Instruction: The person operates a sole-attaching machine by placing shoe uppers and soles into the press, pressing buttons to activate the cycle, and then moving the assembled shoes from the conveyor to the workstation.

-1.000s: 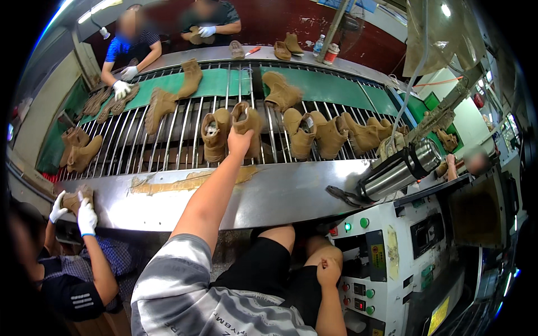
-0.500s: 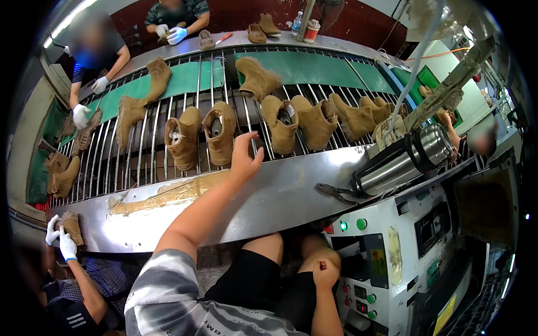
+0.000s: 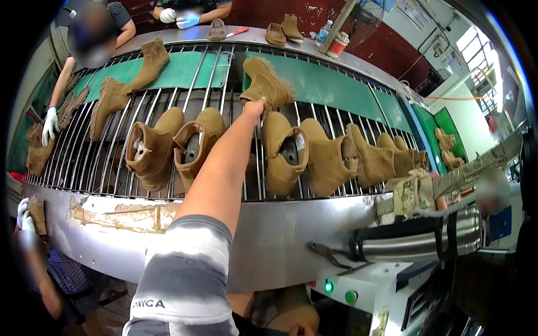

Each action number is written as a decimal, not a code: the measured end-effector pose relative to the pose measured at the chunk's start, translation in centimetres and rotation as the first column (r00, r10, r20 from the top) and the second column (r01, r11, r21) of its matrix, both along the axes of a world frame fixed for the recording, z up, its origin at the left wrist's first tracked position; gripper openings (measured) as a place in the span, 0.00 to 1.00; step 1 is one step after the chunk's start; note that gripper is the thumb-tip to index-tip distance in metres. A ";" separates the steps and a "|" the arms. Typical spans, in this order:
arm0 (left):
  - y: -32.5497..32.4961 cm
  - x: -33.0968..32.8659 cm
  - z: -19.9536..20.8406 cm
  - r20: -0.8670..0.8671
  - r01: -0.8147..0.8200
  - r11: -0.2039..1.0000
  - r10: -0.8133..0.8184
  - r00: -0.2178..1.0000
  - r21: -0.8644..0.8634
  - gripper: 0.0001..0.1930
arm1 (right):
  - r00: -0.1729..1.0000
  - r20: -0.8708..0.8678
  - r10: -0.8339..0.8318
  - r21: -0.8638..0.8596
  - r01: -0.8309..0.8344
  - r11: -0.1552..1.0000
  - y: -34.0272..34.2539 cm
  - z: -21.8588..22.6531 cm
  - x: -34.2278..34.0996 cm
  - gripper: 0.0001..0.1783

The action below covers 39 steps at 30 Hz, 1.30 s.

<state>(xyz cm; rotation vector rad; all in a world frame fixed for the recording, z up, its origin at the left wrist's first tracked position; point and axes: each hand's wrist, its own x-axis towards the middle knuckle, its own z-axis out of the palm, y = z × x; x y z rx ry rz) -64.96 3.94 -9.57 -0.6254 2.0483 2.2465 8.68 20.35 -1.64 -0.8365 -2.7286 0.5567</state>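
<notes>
My left hand (image 3: 256, 105) reaches far over the roller conveyor (image 3: 227, 73) and grips the shaft of a tan ankle boot (image 3: 262, 81) that lies toe away. Its fingers are partly hidden against the boot. On either side of my forearm stand more tan boots: a pair to the left, a boot (image 3: 200, 143) of it close to my arm, and a boot (image 3: 280, 154) just to the right with a dark last inside. At the lower edge my right hand (image 3: 301, 330) is curled by my knee, mostly cut off, with nothing visible in it.
A steel ledge (image 3: 269, 235) edges the conveyor on my side. A steel flask (image 3: 414, 238) lies at right, above a control panel with a green button (image 3: 351, 297). Gloved co-workers are at the left and far side. Several boots line the rollers at right.
My left hand has stretched forward from above the ledge and taken hold of the far boot. The head view has shifted. A co-worker's gloved hand at left has moved to a boot.
</notes>
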 end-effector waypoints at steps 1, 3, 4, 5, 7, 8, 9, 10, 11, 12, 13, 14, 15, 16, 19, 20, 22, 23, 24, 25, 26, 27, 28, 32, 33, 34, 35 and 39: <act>-0.2 -0.4 0.2 0.058 0.015 0.995 -0.009 0.998 -0.102 0.27 | 0.998 -0.032 0.047 -0.004 -0.047 0.999 0.3 -0.1 0.6 0.07; 0.2 -2.0 1.6 -0.191 -0.028 0.974 -0.016 0.981 -0.225 0.23 | 0.995 -0.084 0.054 -0.048 -0.058 0.997 0.7 0.1 0.4 0.08; -0.3 -2.7 2.2 -0.301 -0.056 0.955 -0.037 0.953 -0.292 0.22 | 0.995 -0.101 0.015 -0.094 -0.025 0.995 0.4 1.0 -0.1 0.07; -4.5 -4.4 4.0 -0.267 -0.002 0.864 -0.154 0.951 -0.504 0.21 | 0.992 -0.127 0.021 -0.142 -0.039 0.989 0.8 1.6 -0.6 0.08; -7.4 -5.2 9.2 -0.199 0.064 0.875 -0.180 0.963 -0.480 0.19 | 0.993 -0.099 0.069 -0.121 -0.081 0.989 2.4 -0.2 1.4 0.07; -5.2 -4.3 13.7 -0.171 0.074 0.967 -0.119 0.978 -0.245 0.17 | 0.995 -0.082 0.048 -0.109 -0.057 0.992 2.5 -1.2 2.4 0.07; -4.1 -2.0 17.7 -0.109 0.145 0.964 -0.172 0.979 -0.221 0.16 | 0.996 -0.086 0.008 -0.102 -0.017 0.995 1.9 -0.9 2.5 0.08; -2.9 1.0 21.5 -0.046 0.216 0.957 -0.229 0.972 -0.193 0.16 | 0.995 -0.088 -0.036 -0.095 0.027 0.995 1.3 -0.6 2.4 0.09; -3.9 4.6 24.8 0.009 0.255 0.952 -0.257 0.966 -0.171 0.15 | 0.994 -0.099 -0.051 -0.095 0.042 0.995 1.0 -0.5 2.2 0.10; -4.8 7.9 26.9 -0.035 0.295 0.935 -0.308 0.951 -0.196 0.14 | 0.982 -0.134 -0.133 -0.233 0.099 0.968 0.8 -0.5 2.2 0.08; -5.0 11.5 29.1 -0.082 0.352 0.909 -0.378 0.922 -0.223 0.14 | 0.958 -0.161 -0.235 -0.366 0.164 0.916 0.6 -0.9 1.9 0.07; -5.0 15.1 31.7 -0.075 0.403 0.887 -0.429 0.900 -0.227 0.14 | 0.955 -0.212 -0.209 -0.342 0.128 0.931 1.0 -1.3 1.8 0.07; -7.7 19.0 33.1 -0.090 0.453 0.880 -0.467 0.880 -0.143 0.13 | 0.959 -0.248 -0.136 -0.326 0.050 0.944 1.5 -1.8 2.1 0.07; -8.3 24.1 35.9 -0.097 0.462 0.857 -0.492 0.865 -0.229 0.12 | 0.957 -0.237 -0.168 -0.410 0.058 0.910 1.6 -2.1 2.1 0.06; -11.2 34.7 39.0 -0.227 0.626 0.677 -0.728 0.647 -0.386 0.12 | 0.893 -0.191 -0.407 -0.890 0.018 0.456 1.5 -2.5 1.6 0.03; -10.3 38.3 40.9 -0.174 0.739 0.608 -0.793 0.584 -0.292 0.13 | 0.847 -0.141 -0.512 -0.943 0.042 0.329 0.2 -0.4 0.6 0.15; -9.8 43.0 40.8 -0.138 0.790 0.568 -0.823 0.552 -0.230 0.12 | 0.909 -0.081 -0.409 -0.888 -0.252 -0.385 -3.0 5.5 -1.3 0.35; -8.8 45.3 39.9 -0.081 0.833 0.534 -0.845 0.528 -0.142 0.12 | 0.893 -0.047 -0.448 -0.668 -0.361 -0.651 -5.4 7.4 -1.9 0.40; -8.5 47.9 38.8 -0.183 0.839 0.524 -0.848 0.497 -0.146 0.14 | 0.875 -0.124 -0.467 -0.530 -0.457 -0.714 -8.6 10.6 -2.5 0.42; -8.1 50.2 37.9 -0.302 0.839 0.520 -0.835 0.460 -0.159 0.16 | 0.842 -0.225 -0.491 -0.374 -0.540 -0.755 -10.9 13.4 -2.8 0.45; -8.2 52.0 37.3 -0.211 0.891 0.430 -0.893 0.397 -0.146 0.16 | 0.837 -0.292 -0.462 -0.382 -0.545 -0.746 -12.2 15.3 -2.2 0.46; -7.9 54.6 37.9 -0.115 0.927 0.341 -0.938 0.326 -0.157 0.17 | 0.827 -0.347 -0.443 -0.398 -0.558 -0.728 -12.7 16.3 -1.2 0.48; -7.8 57.0 37.5 -0.123 0.936 0.313 -0.947 0.296 -0.162 0.18 | 0.816 -0.201 -0.543 -0.404 -0.574 -0.713 -12.7 15.9 -0.5 0.46; -7.3 61.3 35.5 -0.108 0.919 -0.059 -0.988 -0.110 -0.389 0.19 | 0.824 -0.314 -0.473 -0.576 -0.561 -0.595 -9.4 17.0 4.6 0.40; -6.9 61.8 35.0 -0.104 0.900 -0.139 -0.975 -0.198 -0.414 0.19 | 0.799 -0.346 -0.492 -0.599 -0.592 -0.539 -8.6 16.8 5.7 0.40; -6.3 62.0 34.1 -0.062 0.906 -0.208 -0.967 -0.247 -0.369 0.18 | 0.773 -0.378 -0.510 -0.621 -0.620 -0.480 -7.6 15.7 7.2 0.40; -5.6 61.8 32.9 -0.020 0.906 -0.274 -0.955 -0.296 -0.322 0.17 | 0.747 -0.410 -0.524 -0.639 -0.645 -0.420 -6.3 14.9 8.4 0.40; -2.7 59.1 24.6 -0.205 0.978 0.111 -0.976 0.074 -0.179 0.10 | 0.643 -0.444 -0.624 -0.775 -0.626 -0.092 3.8 13.0 12.5 0.43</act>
